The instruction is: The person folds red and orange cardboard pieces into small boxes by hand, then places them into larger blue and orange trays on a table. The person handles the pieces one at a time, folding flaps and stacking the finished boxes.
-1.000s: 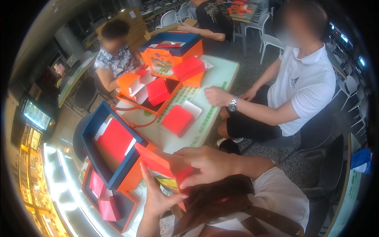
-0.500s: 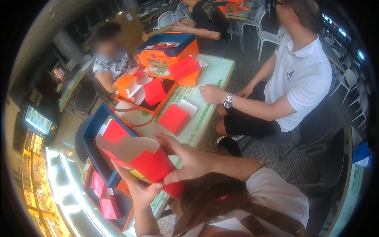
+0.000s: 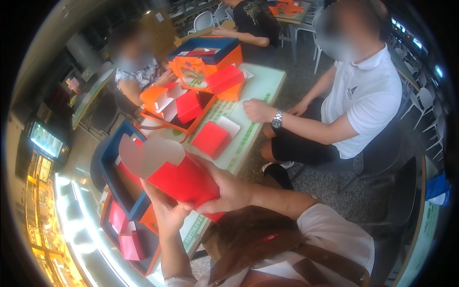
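1. While three other people (image 3: 136, 71) are in view, the wearer's left hand (image 3: 165, 210) and right hand (image 3: 227, 189) both grasp one open red carton (image 3: 184, 182) in the lower centre of the frame, thumbs against it.
2. I count two blue-rimmed boxes: a near box (image 3: 136, 209) at centre left, a far box (image 3: 228, 53) at upper centre.
3. Two pink cartons (image 3: 131, 244) sit in a tray (image 3: 149, 244), lower left.
4. Green lettering runs along the table (image 3: 267, 81); a small dark logo marks one white shirt (image 3: 366, 98), right.
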Tool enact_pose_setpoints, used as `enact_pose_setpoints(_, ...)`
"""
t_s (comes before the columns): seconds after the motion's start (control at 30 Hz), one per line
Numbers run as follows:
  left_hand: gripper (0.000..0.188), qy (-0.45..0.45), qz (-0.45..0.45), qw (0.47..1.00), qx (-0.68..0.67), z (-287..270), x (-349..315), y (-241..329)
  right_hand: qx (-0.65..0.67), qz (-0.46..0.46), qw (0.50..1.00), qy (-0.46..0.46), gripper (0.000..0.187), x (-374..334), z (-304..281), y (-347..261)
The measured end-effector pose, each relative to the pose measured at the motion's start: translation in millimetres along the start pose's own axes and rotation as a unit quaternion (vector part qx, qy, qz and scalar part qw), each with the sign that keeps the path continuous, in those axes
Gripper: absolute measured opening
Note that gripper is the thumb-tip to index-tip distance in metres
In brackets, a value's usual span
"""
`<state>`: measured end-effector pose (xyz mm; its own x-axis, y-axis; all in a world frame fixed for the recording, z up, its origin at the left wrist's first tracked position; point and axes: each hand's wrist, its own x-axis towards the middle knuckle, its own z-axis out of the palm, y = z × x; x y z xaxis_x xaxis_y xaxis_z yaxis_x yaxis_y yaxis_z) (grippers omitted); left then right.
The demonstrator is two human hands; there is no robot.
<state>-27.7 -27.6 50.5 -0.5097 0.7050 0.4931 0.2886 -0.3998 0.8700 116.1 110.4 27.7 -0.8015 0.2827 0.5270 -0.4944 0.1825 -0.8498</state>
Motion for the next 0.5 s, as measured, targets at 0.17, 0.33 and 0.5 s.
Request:
enact_pose_setpoints(0.17,0.124,-0.024,-0.042,0.999,-0.012,-6.5,12.4,-1.5,0.081,0.061,0.995,0.019,0.115,9.0,-7.2,10.9)
enact_pose_setpoints(0.33,0.121,-0.085,-0.122,0.988,-0.038,-12.2,20.9,6.9,0.045,0.119,0.992,0.026,0.109,9.3,-8.8,13.9)
enact_pose_setpoints(0.5,0.126,-0.145,-0.138,0.980,0.000,-20.7,16.6,15.7,-0.030,0.117,0.993,-0.007,0.104,8.4,-16.6,13.4)
